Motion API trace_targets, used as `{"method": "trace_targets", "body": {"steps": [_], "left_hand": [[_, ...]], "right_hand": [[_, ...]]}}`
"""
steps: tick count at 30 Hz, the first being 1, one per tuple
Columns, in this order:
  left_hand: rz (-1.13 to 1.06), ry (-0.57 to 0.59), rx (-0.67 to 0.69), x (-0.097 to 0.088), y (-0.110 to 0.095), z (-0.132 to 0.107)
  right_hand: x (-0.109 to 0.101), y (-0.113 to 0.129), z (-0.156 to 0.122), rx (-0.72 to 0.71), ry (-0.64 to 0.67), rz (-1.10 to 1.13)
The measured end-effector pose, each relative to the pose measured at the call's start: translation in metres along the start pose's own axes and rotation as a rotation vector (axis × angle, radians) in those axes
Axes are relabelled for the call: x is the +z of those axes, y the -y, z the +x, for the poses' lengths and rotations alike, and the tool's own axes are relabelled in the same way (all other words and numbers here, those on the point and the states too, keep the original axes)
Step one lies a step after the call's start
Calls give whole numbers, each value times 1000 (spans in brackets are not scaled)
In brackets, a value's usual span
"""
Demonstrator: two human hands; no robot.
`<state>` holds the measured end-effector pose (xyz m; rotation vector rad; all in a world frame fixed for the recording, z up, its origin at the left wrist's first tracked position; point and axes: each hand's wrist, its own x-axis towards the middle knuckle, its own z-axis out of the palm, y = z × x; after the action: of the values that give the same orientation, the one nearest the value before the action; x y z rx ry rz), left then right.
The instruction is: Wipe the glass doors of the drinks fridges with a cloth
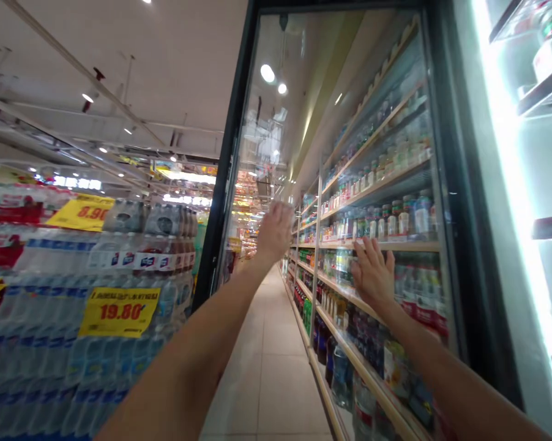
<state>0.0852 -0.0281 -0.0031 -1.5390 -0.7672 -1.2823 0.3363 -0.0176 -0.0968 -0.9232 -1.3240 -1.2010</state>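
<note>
A glass cooler door (pixel 227 153) with a black frame stands swung open in front of me. My left hand (pixel 275 234) is raised before the middle of the pane, fingers stretched out and slightly blurred. Lower and to the right, my right hand (pixel 375 274) is held up before the same glass with its fingers apart. Neither hand holds anything. Whether the palms touch the glass or hover just off it, I cannot tell. Behind the right hand, shelves of drink bottles (pixel 398 217) show in the pane.
Stacked packs of bottled water (pixel 32 300) stand at the left, with yellow price signs (pixel 120 312) on them. At the right edge is the brightly lit cooler interior (pixel 500 184) with a jar (pixel 551 55) on a shelf. A tiled floor (pixel 280 386) runs ahead.
</note>
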Motion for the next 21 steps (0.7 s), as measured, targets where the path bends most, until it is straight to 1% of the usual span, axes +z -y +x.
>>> {"method": "trace_targets", "body": {"steps": [1, 2, 3, 4, 5, 7, 8, 9, 10, 11, 13, 14, 15, 16, 17, 19, 20, 21], "left_hand": [[11, -67, -117, -2, 7, 1], [12, -117, -188, -3, 10, 1], [5, -140, -205, -2, 10, -2], [-10, -133, -170, -1, 6, -7], [-32, -93, -81, 1, 0, -13], [-74, 31, 156, 4, -11, -24], [-84, 82, 249, 5, -13, -28], [-84, 108, 296, 5, -12, -31], [-73, 100, 281, 5, -7, -32], [-50, 53, 196, 4, -1, -32], [6, -95, -79, 2, 11, -31], [28, -148, -177, 1, 13, -32], [38, -163, -206, 0, 13, -34], [32, -130, -146, 0, 11, -36], [10, -53, -15, -1, 8, -39], [-44, 134, 299, -5, 7, -44], [-55, 185, 377, -7, 10, -44], [-44, 180, 358, -10, 16, -44]], "right_hand": [[0, 0, 0, 2, -2, 4], [0, 0, 0, 1, -4, 6], [0, 0, 0, -1, -6, 4], [1, -1, 0, -3, -6, 1], [1, -1, 0, -5, -4, -5], [1, -2, -1, -17, 6, -22], [1, -2, -1, -21, 12, -32], [1, -2, -1, -23, 18, -41], [1, -2, -1, -26, 22, -48], [1, -2, -1, -27, 21, -52], [1, -2, -2, -32, 20, -50], [1, -2, -2, -37, 17, -45], [1, -2, -2, -48, 14, -40], [0, -2, -2, -58, 13, -34], [0, -2, -2, -66, 15, -29], [-1, -2, -2, -79, 24, -22], [-1, -2, -2, -82, 28, -19], [-1, -2, -2, -82, 32, -17]]}}
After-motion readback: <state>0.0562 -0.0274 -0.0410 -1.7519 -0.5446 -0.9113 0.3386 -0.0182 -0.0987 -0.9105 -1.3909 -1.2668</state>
